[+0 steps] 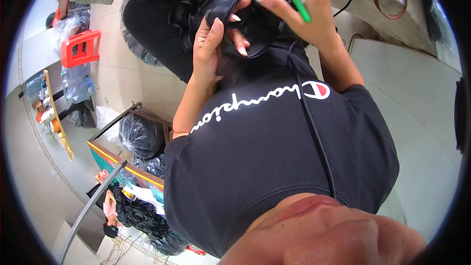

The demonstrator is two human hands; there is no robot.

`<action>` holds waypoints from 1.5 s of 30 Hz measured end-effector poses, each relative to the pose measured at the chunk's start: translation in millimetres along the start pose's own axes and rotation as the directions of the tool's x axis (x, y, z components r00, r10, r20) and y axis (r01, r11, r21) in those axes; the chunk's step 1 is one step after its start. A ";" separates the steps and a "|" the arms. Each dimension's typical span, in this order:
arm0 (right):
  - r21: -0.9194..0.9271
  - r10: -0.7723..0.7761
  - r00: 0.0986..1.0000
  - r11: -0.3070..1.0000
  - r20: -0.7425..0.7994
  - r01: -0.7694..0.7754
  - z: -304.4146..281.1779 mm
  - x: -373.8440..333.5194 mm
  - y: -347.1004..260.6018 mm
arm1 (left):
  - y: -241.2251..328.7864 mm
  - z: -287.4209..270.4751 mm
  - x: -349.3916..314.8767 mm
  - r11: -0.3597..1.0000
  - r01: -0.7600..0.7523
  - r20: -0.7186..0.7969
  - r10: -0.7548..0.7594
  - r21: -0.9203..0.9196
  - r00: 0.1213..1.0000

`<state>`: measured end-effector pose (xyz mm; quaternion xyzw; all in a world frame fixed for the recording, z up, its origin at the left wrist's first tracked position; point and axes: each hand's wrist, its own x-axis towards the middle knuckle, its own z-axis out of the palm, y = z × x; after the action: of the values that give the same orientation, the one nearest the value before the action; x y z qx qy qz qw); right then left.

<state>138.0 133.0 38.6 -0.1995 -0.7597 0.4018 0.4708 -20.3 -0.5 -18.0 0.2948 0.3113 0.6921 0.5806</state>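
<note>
Over the lap [154,19] — left grip [208,41] clamps black fabric [219,13]; right grip [309,14] is closed around a slim green tool [298,4], near the fabric — can't tell if touching.

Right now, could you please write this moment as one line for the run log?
left hand: holds black looped piece | right hand: holds slim green tool | to left: red plastic stool

Black T-shirt [265,152], short sleeves [365,110], round neckline; white lettering [240,104], red-white mark [321,90] across chest; thin black cord [312,126] down front; black trousers [152,17].
</note>
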 end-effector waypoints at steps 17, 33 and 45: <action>0.414 0.010 0.876 0.884 -0.482 0.218 44.2 -17.0 55.5 | -4.7 14.2 8.6 0.888 0.205 0.067 -0.195 -0.412 0.979; -0.138 0.262 0.898 0.964 0.353 -0.227 2.0 -40.3 59.5 | -9.3 7.9 5.6 0.940 -0.089 0.188 0.027 0.329 0.982; 0.889 -0.063 0.973 0.424 0.220 -0.173 -18.5 32.1 82.6 | 15.5 15.7 11.2 0.863 0.262 0.147 -0.354 0.432 0.924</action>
<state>132.6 212.0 -5.2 0.1047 -0.4656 0.7806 0.4036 -19.5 9.9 4.5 0.4297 0.4241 0.4733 0.6415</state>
